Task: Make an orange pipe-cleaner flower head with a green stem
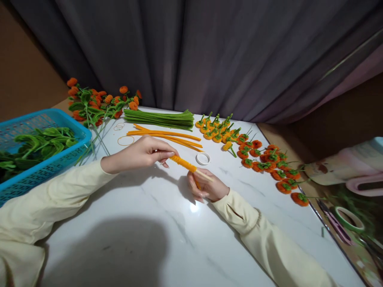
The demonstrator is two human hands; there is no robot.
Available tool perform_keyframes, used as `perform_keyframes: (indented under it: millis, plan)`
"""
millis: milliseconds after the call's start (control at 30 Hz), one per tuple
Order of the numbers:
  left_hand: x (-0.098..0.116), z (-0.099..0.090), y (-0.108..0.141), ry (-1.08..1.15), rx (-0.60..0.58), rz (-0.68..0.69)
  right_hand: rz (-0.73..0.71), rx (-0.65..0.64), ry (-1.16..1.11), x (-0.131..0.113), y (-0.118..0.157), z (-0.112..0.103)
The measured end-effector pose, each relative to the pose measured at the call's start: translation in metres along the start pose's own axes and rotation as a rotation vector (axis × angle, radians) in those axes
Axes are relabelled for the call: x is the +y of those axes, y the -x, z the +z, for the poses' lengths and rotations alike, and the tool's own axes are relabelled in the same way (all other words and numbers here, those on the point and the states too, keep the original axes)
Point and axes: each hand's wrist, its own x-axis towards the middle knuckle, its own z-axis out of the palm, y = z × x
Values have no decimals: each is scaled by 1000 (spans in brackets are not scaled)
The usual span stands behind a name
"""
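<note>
An orange-yellow pipe cleaner is coiled tightly round a thin pale wooden stick above the table. My left hand pinches the far left end of the stick, where the coil begins. At the coil's other end, my right hand has its fingers closed on the pipe cleaner, whose loose end shows below the stick. The stick's bare end points right, over the right hand. Just beyond the hands lie several loose orange pipe cleaners and a white ring.
A bundle of green pipe cleaners lies at the back. Yellow flower heads and orange ones spread to the right. A blue basket of green leaves stands left, near orange flowers. Green tape and a pink-handled tool lie right.
</note>
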Motion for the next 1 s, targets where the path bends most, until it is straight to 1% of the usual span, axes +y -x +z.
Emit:
perform_keyframes:
  millis: [67,100,133,200,267,333,500,700,833,1000]
  plan:
    - [-6,8,0,-114,117,51,-30,28,-1,0,-2,0]
    - [-9,12,1,-193,151,98,-35,42,0,0,-2,0]
    - [-11,15,2,-275,157,147,-35,54,4,0,-3,0]
    - [-15,20,4,-435,107,211,-29,79,12,0,-4,0]
    - [-16,21,5,-566,30,219,-21,96,10,0,-4,-1]
    - [-15,19,6,-650,-38,207,2,104,13,-1,-4,0]
    - [-10,7,7,-691,-196,191,104,79,55,-3,-2,3]
    - [7,-6,11,-743,-306,161,168,46,104,-6,0,2]
    - [14,-10,12,-731,-333,107,188,19,119,-8,0,0]
    - [12,-13,10,-670,-358,76,193,37,42,-9,2,0]
